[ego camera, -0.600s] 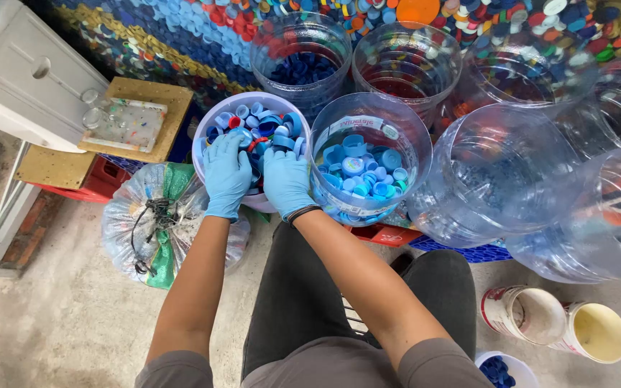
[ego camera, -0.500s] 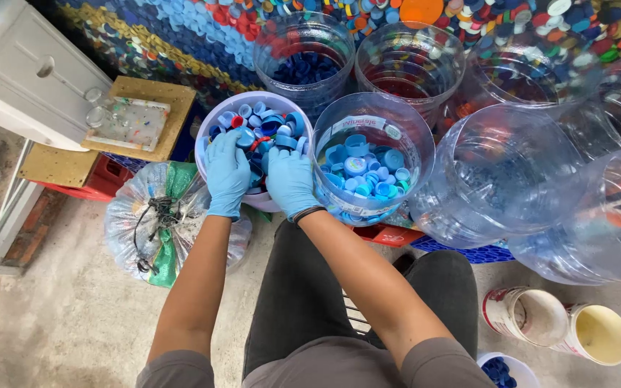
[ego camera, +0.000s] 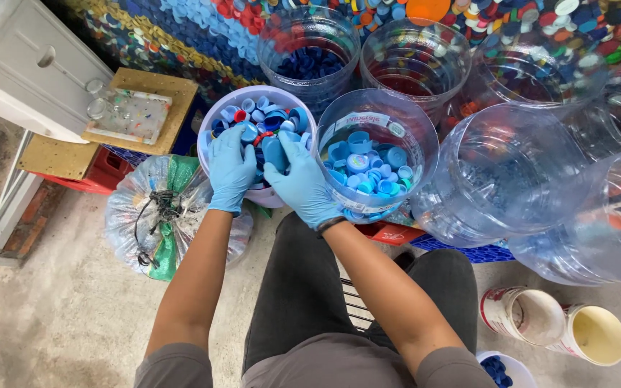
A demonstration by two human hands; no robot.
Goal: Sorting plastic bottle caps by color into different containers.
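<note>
Seated person, both gloved hands in a white bowl [ego camera: 213, 126] of mixed bottle caps, concrete floor [ego camera: 52, 316].

Floor is rough grey concrete; behind it a wall [ego camera: 181, 36] faced in a mosaic of coloured caps. Bowl is smooth white plastic, round, just left of a clear cut-off jug [ego camera: 376, 154] holding light-blue caps; the two touch. More clear round jugs behind and to the right, one with dark-blue caps [ego camera: 310, 61]. Left hand [ego camera: 230, 171], thin blue glove, lies flat on the caps, fingers spread, gripping nothing visible. Right hand [ego camera: 302, 185] has fingers curled round a blue cap [ego camera: 274, 152] at the bowl's right edge. Knotted clear plastic bag [ego camera: 156, 215] on the floor under the bowl.
</note>
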